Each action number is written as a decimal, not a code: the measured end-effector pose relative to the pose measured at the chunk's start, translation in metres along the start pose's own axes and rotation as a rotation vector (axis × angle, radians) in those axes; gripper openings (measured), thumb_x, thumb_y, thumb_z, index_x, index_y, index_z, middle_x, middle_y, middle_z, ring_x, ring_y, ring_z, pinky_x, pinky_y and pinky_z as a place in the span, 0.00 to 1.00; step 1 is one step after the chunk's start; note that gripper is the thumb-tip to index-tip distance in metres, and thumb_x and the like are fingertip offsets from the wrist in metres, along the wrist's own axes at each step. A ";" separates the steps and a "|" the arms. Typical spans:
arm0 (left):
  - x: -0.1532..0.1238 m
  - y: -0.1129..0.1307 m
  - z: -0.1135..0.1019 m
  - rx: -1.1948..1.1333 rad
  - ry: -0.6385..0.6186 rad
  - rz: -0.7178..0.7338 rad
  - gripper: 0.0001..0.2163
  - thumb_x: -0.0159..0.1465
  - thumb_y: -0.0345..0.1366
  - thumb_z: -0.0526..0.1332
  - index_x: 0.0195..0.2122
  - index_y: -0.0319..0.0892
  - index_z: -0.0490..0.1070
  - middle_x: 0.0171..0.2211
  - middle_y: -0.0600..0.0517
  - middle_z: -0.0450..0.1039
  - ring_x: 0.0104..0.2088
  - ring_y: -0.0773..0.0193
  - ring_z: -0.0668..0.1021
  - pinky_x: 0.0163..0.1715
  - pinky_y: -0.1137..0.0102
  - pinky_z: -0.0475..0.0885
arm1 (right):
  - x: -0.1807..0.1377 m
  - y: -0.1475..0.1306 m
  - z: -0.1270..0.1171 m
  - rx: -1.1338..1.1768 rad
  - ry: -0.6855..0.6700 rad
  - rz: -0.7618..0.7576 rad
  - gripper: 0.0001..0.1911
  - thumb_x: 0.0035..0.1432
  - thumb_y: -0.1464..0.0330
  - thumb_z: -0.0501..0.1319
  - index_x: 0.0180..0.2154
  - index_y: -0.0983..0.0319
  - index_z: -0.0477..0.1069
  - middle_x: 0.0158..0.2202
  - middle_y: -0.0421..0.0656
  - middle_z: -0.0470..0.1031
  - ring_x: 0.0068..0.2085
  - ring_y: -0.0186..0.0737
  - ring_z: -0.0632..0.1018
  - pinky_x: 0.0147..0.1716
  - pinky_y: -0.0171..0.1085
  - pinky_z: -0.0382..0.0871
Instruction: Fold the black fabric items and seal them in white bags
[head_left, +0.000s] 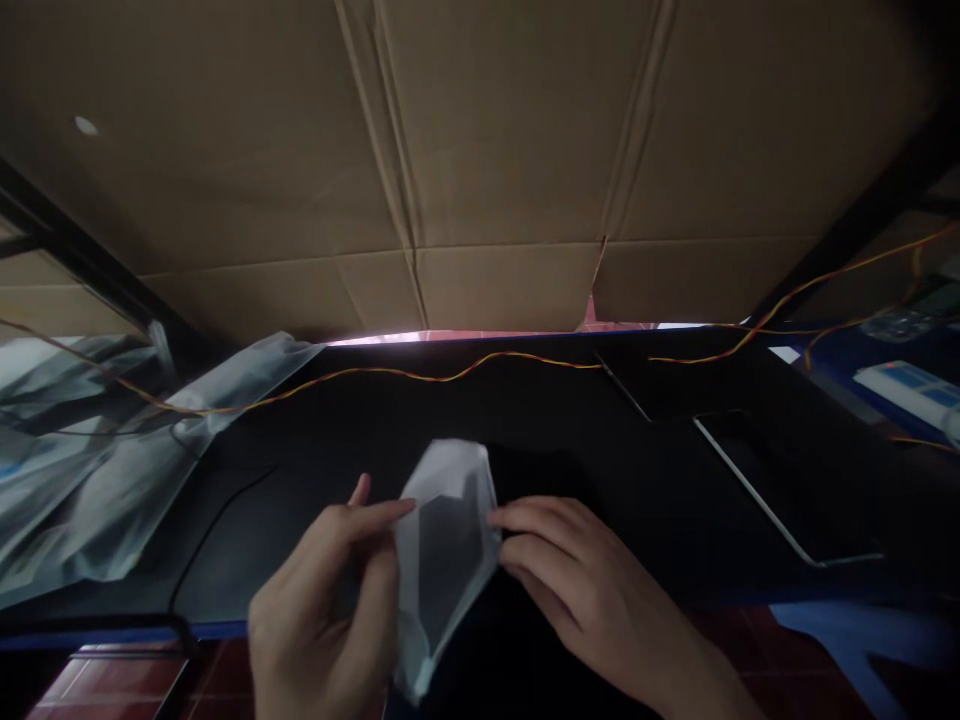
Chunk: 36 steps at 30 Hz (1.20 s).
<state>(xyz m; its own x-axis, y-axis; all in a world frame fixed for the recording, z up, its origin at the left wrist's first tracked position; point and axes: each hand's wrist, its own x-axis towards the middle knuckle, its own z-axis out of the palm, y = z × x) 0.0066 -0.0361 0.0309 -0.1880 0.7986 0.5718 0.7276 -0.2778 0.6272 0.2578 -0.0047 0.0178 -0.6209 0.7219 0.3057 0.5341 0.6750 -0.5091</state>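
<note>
A thin, translucent white pouch (pixel 446 540), folded near its top, is held between both hands over the front edge of the black tabletop. At its left edge is my left hand (pixel 330 590), with the index finger laid across the pouch and the thumb beside the edge. My right hand (pixel 577 570) pinches the right edge, its fingers bunched together. Part of the left hand's grip is hidden behind the pouch and the fingers.
Clear plastic bags (pixel 150 480) lie on the left. Two dark flat panels, one with a pale edge (pixel 757 490), rest on the right. A twisted red-yellow wire (pixel 450 378) crosses the tabletop (pixel 360 410). Behind stands a cardboard sheet (pixel 502 150). A blue-and-white packet (pixel 911 390) is far right.
</note>
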 end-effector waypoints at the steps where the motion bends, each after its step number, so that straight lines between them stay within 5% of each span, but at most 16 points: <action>1: 0.000 0.001 0.003 0.004 -0.035 0.061 0.11 0.71 0.31 0.61 0.47 0.52 0.82 0.33 0.58 0.79 0.34 0.63 0.84 0.59 0.55 0.81 | -0.002 0.002 0.000 -0.018 0.018 0.001 0.16 0.76 0.69 0.63 0.61 0.55 0.75 0.70 0.41 0.75 0.69 0.46 0.74 0.68 0.50 0.74; 3: 0.001 0.002 0.008 0.031 -0.074 0.149 0.13 0.71 0.29 0.60 0.47 0.51 0.82 0.31 0.58 0.77 0.36 0.63 0.84 0.62 0.55 0.79 | -0.008 0.006 0.003 -0.089 0.001 0.002 0.35 0.71 0.56 0.69 0.72 0.56 0.65 0.76 0.45 0.67 0.75 0.54 0.67 0.71 0.58 0.71; 5: 0.001 -0.001 0.011 0.069 -0.079 0.182 0.12 0.70 0.28 0.60 0.48 0.50 0.82 0.31 0.57 0.77 0.36 0.62 0.84 0.61 0.56 0.79 | -0.017 0.010 0.008 -0.175 -0.039 0.000 0.49 0.64 0.54 0.75 0.77 0.58 0.57 0.76 0.47 0.65 0.76 0.59 0.66 0.71 0.62 0.70; 10: 0.001 -0.011 0.013 0.129 -0.044 0.187 0.13 0.70 0.29 0.60 0.49 0.50 0.81 0.29 0.58 0.72 0.33 0.63 0.80 0.64 0.54 0.77 | -0.046 0.011 0.008 -0.269 0.049 -0.086 0.38 0.60 0.78 0.62 0.71 0.57 0.68 0.68 0.39 0.77 0.65 0.51 0.81 0.64 0.51 0.79; 14: 0.001 -0.010 0.021 0.102 -0.077 0.173 0.12 0.70 0.28 0.61 0.48 0.49 0.81 0.27 0.60 0.68 0.29 0.66 0.77 0.68 0.52 0.74 | -0.053 0.006 -0.006 -0.144 0.342 0.086 0.33 0.63 0.78 0.58 0.66 0.52 0.72 0.55 0.37 0.87 0.51 0.45 0.89 0.51 0.44 0.86; 18: -0.002 0.003 0.036 0.021 -0.126 0.154 0.12 0.70 0.29 0.61 0.49 0.48 0.82 0.28 0.60 0.72 0.29 0.67 0.78 0.66 0.52 0.76 | -0.037 -0.005 -0.006 -0.065 0.606 0.222 0.33 0.64 0.76 0.61 0.68 0.50 0.70 0.58 0.43 0.85 0.54 0.53 0.87 0.51 0.52 0.86; 22: -0.008 0.012 0.046 -0.109 -0.127 0.057 0.10 0.71 0.31 0.62 0.48 0.48 0.82 0.32 0.57 0.78 0.32 0.65 0.81 0.67 0.51 0.76 | -0.014 -0.017 0.011 -0.111 0.398 0.054 0.40 0.59 0.85 0.52 0.69 0.55 0.69 0.62 0.42 0.83 0.62 0.51 0.82 0.61 0.55 0.80; 25: -0.011 0.010 0.049 -0.152 -0.119 0.015 0.10 0.73 0.31 0.61 0.50 0.48 0.81 0.36 0.56 0.80 0.34 0.64 0.82 0.70 0.50 0.72 | -0.007 -0.017 0.021 -0.125 0.142 -0.009 0.33 0.63 0.84 0.54 0.65 0.55 0.73 0.61 0.40 0.83 0.65 0.49 0.79 0.67 0.54 0.75; 30: -0.009 0.007 0.048 -0.207 -0.189 0.041 0.11 0.74 0.32 0.60 0.50 0.48 0.81 0.41 0.53 0.83 0.42 0.62 0.85 0.66 0.57 0.76 | -0.004 -0.007 0.016 -0.112 -0.055 -0.139 0.25 0.66 0.79 0.61 0.61 0.56 0.76 0.58 0.40 0.85 0.66 0.46 0.78 0.74 0.49 0.65; 36: -0.007 0.021 0.043 -0.289 -0.302 0.139 0.15 0.74 0.28 0.58 0.55 0.53 0.79 0.44 0.54 0.82 0.47 0.64 0.83 0.60 0.64 0.78 | 0.011 -0.016 0.021 -0.205 -0.076 0.076 0.26 0.67 0.79 0.61 0.64 0.64 0.75 0.59 0.51 0.83 0.63 0.56 0.80 0.65 0.56 0.76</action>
<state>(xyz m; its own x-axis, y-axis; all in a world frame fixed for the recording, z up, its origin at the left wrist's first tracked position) 0.0515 -0.0245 0.0167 0.1317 0.8514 0.5077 0.5102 -0.4974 0.7016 0.2301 -0.0105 0.0121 -0.6118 0.7633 0.2077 0.6815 0.6419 -0.3516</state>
